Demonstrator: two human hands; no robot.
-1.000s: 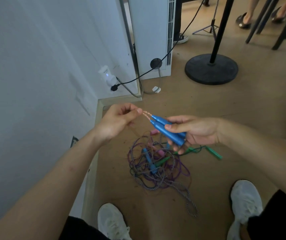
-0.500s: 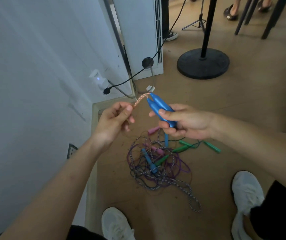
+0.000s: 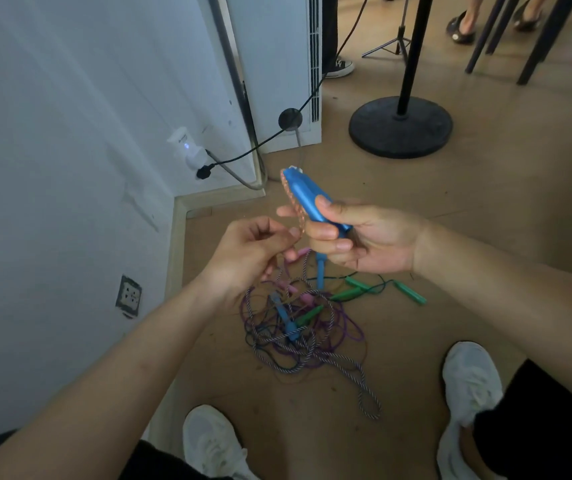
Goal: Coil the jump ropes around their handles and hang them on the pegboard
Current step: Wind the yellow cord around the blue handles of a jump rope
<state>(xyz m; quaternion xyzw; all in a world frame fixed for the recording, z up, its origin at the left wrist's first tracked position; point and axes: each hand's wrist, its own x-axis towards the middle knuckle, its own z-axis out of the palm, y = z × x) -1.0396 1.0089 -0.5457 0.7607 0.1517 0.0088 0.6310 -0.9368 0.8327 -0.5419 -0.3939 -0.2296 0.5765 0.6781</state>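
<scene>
Head view, right grip (image 3: 364,237): closed round a pair of blue handles (image 3: 307,199), thumb on top and fingers beneath. The handles lie side by side, their tips pointing up and away.
Head view, orange rope (image 3: 290,202): it leaves the handle tips, folds over and runs down the left side of the handles.
Head view, left grip (image 3: 249,251): pinching the orange rope just beside the right fingers. Where the rope goes below this pinch is hard to follow.
Head view, pile of ropes (image 3: 298,327): tangled on the floor (image 3: 433,216) in front of the white shoes, below both hands. It holds purple and striped cords with blue, green and pink handles.
Pegboard: not in view.
Step in hand: this looks like the very start of coiling, with the first length laid along the handles and no full turn visible.
Next move: the left grip likely has to carry the rope across and round both handles under light tension, while the right thumb pins each turn so that it cannot slip.
</scene>
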